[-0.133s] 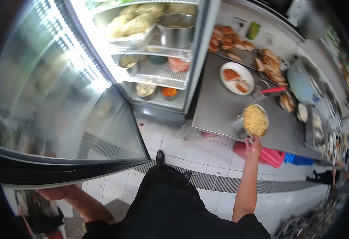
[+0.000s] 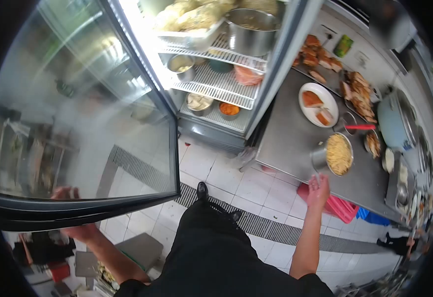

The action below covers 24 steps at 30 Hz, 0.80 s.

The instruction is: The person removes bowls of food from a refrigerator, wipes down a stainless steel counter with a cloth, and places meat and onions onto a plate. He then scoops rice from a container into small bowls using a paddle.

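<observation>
My left hand [image 2: 82,231] is at the black-framed edge of the open glass refrigerator door [image 2: 97,214]. Its palm is on the near side, and fingers show past the frame, seemingly wrapped round it. My right hand [image 2: 318,190] has its fingers spread and holds nothing. Just beyond its fingertips, a steel pot [image 2: 319,157] full of yellow shredded food [image 2: 339,154] stands near the front edge of the steel table [image 2: 288,133]. A white oval plate [image 2: 306,114] with two browned pieces of meat lies behind the pot.
Inside the refrigerator, a large steel pot [image 2: 252,39] and smaller containers [image 2: 181,68] sit on wire shelves. Roasted meat [image 2: 359,96], a clear jug with a red handle [image 2: 360,127] and a big pot [image 2: 395,119] line the table's back. A floor drain grate [image 2: 271,228] crosses the tiles.
My right hand has come off the pot of yellow food, leaving it on the table. The view has shifted, and the refrigerator door's angle looks slightly different.
</observation>
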{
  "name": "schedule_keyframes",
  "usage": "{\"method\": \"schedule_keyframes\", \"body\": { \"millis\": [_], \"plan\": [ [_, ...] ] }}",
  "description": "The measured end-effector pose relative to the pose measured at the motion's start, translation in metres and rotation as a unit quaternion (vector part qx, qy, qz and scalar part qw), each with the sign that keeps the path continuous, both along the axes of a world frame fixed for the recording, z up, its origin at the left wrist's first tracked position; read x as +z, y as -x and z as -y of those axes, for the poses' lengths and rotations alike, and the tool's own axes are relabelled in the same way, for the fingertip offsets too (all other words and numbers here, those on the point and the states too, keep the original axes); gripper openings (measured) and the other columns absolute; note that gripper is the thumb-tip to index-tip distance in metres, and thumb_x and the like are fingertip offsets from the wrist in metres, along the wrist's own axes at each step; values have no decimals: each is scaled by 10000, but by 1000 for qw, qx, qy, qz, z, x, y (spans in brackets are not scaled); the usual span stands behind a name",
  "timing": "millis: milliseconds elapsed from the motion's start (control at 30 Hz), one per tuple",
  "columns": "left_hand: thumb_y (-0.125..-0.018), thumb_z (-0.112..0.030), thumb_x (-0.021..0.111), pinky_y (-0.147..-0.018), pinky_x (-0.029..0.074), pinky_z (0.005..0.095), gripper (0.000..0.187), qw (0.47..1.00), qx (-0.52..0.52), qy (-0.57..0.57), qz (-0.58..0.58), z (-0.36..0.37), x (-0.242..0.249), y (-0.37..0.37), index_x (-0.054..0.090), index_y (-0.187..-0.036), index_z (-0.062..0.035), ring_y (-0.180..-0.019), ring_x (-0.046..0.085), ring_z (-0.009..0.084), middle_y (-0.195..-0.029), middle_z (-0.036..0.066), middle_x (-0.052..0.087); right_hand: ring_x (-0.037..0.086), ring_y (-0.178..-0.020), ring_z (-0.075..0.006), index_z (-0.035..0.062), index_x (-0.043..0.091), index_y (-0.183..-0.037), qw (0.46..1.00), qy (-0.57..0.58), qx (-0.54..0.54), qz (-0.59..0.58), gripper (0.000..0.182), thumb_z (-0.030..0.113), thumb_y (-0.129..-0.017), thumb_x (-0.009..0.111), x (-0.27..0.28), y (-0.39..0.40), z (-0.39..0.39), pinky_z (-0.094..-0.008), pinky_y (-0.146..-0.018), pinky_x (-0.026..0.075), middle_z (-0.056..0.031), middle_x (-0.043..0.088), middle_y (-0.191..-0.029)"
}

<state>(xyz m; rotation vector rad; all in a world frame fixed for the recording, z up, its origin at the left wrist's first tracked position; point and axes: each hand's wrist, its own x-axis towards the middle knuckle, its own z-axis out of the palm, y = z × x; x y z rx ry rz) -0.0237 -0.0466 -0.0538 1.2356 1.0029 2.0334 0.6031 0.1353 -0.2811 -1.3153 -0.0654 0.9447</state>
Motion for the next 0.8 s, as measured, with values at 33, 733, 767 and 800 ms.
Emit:
{"method": "schedule_keyframes", "body": {
  "millis": [33, 733, 767, 800],
  "plan": [
    [-906, -422, 521, -1072, 355, 443, 580, 976, 203, 68, 23, 8, -27, 10, 493, -1284, 18, -1198, 509, 313, -1280, 176, 530, 627, -879, -204, 38, 604, -1036, 992, -6, 126, 9, 233, 251, -947, 583, -16, 23, 2, -351, -813, 517, -95, 649, -1047],
    [-902, -176, 480, -944, 442, 431, 391, 880, 155, 243, -377, -546, -491, 20, 527, -1247, 0, -1094, 555, 427, -1172, 251, 592, 608, -578, -205, 65, 461, -1187, 922, 247, 291, 67, 431, 414, -939, 515, -287, 359, -339, -336, -477, 497, -124, 604, -834],
    [-902, -176, 480, -944, 442, 431, 391, 880, 153, 247, -376, -569, -510, 30, 527, -1247, 0, -1094, 555, 427, -1172, 251, 592, 620, -592, -211, 40, 469, -1176, 924, 227, 300, 69, 403, 371, -946, 482, -295, 354, -352, -341, -494, 508, -138, 618, -826],
    [-918, -259, 506, -932, 450, 445, 367, 876, 111, 326, -337, -591, -529, 40, 586, -1195, -33, -1083, 590, 372, -1166, 237, 616, 632, -606, -216, 16, 477, -1165, 926, 205, 309, 71, 379, 329, -953, 449, -301, 351, -359, -347, -511, 519, -151, 633, -817]
  ]
}}
